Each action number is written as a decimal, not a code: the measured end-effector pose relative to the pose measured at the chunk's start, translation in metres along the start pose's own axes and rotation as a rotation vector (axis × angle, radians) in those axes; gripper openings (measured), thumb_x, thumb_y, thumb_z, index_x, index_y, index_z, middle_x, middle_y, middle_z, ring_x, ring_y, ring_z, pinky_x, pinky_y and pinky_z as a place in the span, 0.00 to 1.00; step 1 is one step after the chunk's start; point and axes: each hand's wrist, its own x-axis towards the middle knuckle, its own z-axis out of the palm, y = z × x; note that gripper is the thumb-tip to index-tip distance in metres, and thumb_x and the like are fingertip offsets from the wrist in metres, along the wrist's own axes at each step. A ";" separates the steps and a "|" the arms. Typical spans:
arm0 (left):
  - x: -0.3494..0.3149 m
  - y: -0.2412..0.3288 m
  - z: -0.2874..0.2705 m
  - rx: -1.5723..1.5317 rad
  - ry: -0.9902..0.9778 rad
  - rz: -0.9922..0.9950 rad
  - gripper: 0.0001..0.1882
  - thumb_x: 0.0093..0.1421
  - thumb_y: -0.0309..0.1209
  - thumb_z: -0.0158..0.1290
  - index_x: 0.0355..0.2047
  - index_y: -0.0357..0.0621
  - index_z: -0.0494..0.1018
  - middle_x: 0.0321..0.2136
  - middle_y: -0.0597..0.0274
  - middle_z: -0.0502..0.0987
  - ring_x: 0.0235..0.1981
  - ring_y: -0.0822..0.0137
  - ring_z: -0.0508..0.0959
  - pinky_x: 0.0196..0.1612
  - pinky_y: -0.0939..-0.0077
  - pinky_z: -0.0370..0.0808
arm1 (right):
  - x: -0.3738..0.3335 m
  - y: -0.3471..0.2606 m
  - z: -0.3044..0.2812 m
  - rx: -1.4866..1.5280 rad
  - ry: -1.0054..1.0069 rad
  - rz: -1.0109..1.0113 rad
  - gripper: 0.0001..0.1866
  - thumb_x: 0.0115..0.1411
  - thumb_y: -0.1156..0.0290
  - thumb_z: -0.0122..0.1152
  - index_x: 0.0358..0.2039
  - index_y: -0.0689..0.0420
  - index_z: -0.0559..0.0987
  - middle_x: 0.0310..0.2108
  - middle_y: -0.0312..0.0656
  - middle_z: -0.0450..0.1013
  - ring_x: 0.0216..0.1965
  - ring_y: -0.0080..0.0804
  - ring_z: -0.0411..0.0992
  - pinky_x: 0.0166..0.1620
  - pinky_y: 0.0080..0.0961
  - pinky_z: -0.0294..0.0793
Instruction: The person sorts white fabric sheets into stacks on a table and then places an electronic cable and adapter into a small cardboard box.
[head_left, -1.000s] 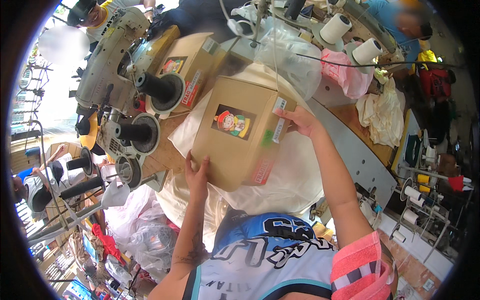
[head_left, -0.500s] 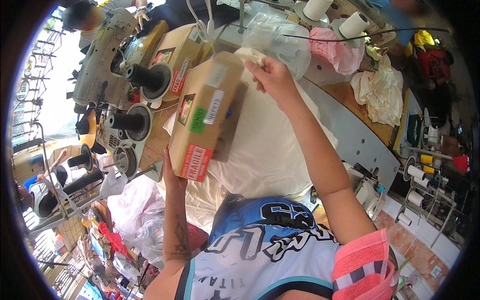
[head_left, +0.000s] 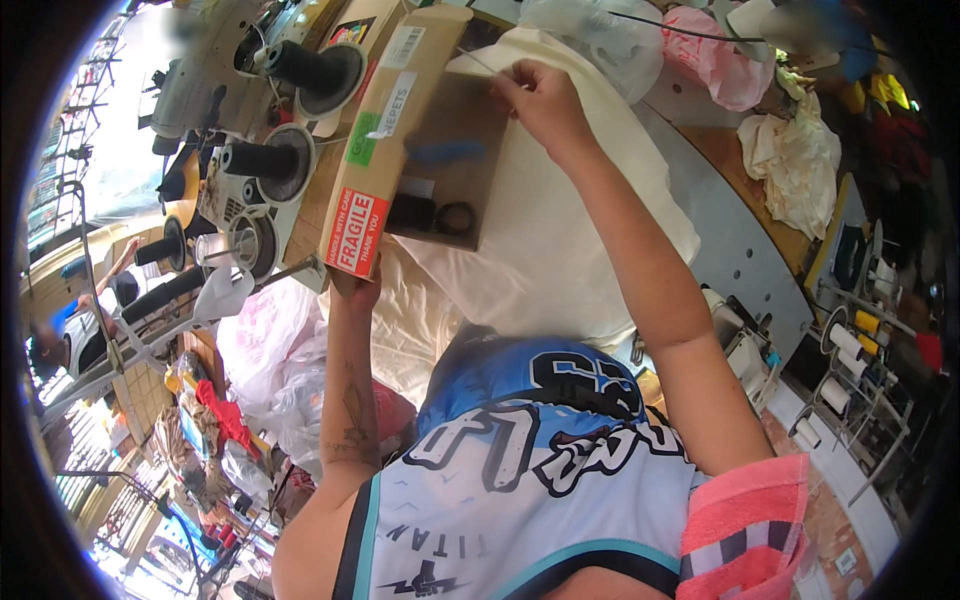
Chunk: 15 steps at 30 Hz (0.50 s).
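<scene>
A brown cardboard box [head_left: 372, 150] with red, green and white stickers is tilted so its open side faces right. My left hand [head_left: 360, 288] grips its near end from below, the fingers partly hidden behind it. Inside the box lie a blurred blue thing [head_left: 447, 151], a black ring [head_left: 455, 218] and another small dark thing [head_left: 410, 213]. To the right of the opening, my right hand [head_left: 548, 108] is closed in a pinch on a thin, pale, stick-like thing [head_left: 478, 61]. Below both lies a large cream cloth [head_left: 570, 230], spread over the work table.
Black thread cones [head_left: 300, 68] on stands and a sewing machine [head_left: 215, 85] crowd the left. A second cardboard box [head_left: 352, 32] sits behind mine. Plastic bags [head_left: 715, 60] and crumpled cream cloth [head_left: 795, 170] lie at the right. Another person [head_left: 85, 325] is at far left.
The box has moved up and tilted, so its inside now shows. My right hand has left the box's top edge region slightly and a thin pale stick shows in its fingers.
</scene>
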 end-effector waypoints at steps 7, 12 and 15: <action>-0.003 -0.001 0.043 0.091 0.112 0.038 0.08 0.65 0.34 0.50 0.41 0.47 0.73 0.36 0.64 0.80 0.33 0.67 0.81 0.33 0.72 0.81 | -0.032 0.064 0.048 -0.471 -0.274 -0.217 0.10 0.53 0.72 0.59 0.33 0.64 0.81 0.34 0.55 0.77 0.37 0.50 0.77 0.40 0.40 0.76; -0.003 0.002 0.039 0.077 0.120 0.001 0.09 0.64 0.36 0.52 0.40 0.47 0.74 0.35 0.64 0.80 0.32 0.66 0.82 0.31 0.72 0.81 | -0.040 0.079 0.081 -0.584 -0.537 -0.191 0.08 0.53 0.73 0.57 0.31 0.62 0.81 0.36 0.54 0.77 0.41 0.53 0.76 0.43 0.43 0.76; -0.004 0.004 0.038 0.072 0.178 -0.008 0.11 0.63 0.39 0.53 0.40 0.47 0.74 0.34 0.63 0.80 0.30 0.66 0.82 0.29 0.72 0.81 | -0.043 0.092 0.096 -0.837 -0.643 -0.392 0.08 0.53 0.72 0.57 0.30 0.60 0.82 0.35 0.52 0.77 0.42 0.50 0.77 0.43 0.42 0.77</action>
